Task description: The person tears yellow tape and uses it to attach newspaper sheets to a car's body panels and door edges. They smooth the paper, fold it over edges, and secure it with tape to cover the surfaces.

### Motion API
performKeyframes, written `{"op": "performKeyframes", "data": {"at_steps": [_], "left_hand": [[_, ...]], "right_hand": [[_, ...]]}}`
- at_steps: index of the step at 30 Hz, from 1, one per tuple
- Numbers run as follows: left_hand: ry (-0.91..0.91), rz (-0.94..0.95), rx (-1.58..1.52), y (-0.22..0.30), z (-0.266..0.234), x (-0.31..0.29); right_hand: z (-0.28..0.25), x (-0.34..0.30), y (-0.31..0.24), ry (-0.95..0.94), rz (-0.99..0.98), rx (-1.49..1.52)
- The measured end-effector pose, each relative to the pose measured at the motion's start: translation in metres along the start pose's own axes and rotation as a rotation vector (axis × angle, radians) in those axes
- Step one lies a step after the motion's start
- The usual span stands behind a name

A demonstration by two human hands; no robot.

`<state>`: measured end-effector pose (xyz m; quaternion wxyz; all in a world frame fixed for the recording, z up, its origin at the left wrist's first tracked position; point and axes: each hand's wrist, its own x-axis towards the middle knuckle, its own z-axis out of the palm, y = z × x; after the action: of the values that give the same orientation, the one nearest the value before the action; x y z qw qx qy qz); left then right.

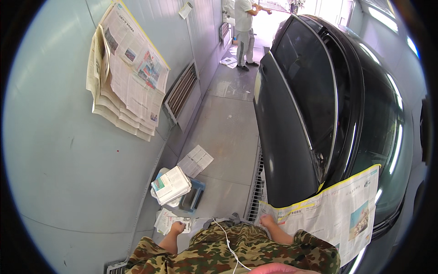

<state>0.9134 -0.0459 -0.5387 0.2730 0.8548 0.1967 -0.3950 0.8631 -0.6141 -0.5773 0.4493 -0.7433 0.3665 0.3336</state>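
Observation:
A wide newspaper sheet (333, 219) with yellow tape along its upper edge hangs across the dark car (292, 132), over the end nearest me. At its left end my right hand (268, 221) is closed, with the fingers at the paper's edge. My left hand (178, 227) is held low on the other side of my body, fingers curled; whether anything is in them I cannot make out. Below and beyond it, loose newspapers (163, 221) lie on the floor. A white cord (226, 239) runs down over my camouflage clothing.
A newspaper stack (171, 186) rests on a blue and grey step stool (197, 194) by the left wall. More taped newspaper sheets (132, 68) hang on that wall above a vent (182, 91). A floor grating (255, 187) runs beside the car. Farther off stands another person (244, 32).

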Motion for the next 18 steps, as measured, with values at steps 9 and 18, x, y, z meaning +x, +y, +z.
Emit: {"op": "performKeyframes", "data": {"at_steps": [9, 18], "left_hand": [[0.008, 0.246, -0.136, 0.124, 0.007, 0.04], [-0.195, 0.602, -0.108, 0.269, 0.018, 0.006]], "right_hand": [[-0.013, -0.029, -0.035, 0.08, -0.015, 0.15], [-0.012, -0.065, -0.177, -0.048, -0.31, 0.669]]}}
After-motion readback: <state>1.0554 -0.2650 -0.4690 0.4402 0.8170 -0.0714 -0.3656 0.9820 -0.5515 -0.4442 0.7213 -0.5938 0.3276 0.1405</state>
